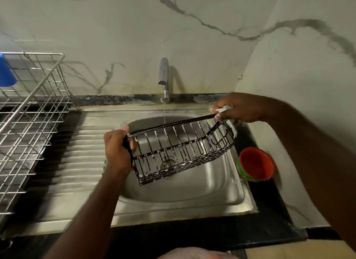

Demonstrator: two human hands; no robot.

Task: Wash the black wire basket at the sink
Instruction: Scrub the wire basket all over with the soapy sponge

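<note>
The black wire basket, streaked with white suds, hangs tilted over the steel sink bowl. My left hand grips its left end, fingers curled round the rim. At the basket's upper right corner my right hand holds a soapy whitish scrubber against the top bar. A thin stream of water falls from the chrome tap onto the basket's back rim.
A steel wire dish rack with a blue cup stands at the left beside the ribbed drainboard. A red and green tub sits on the black counter right of the sink. Marble walls close in behind and at the right.
</note>
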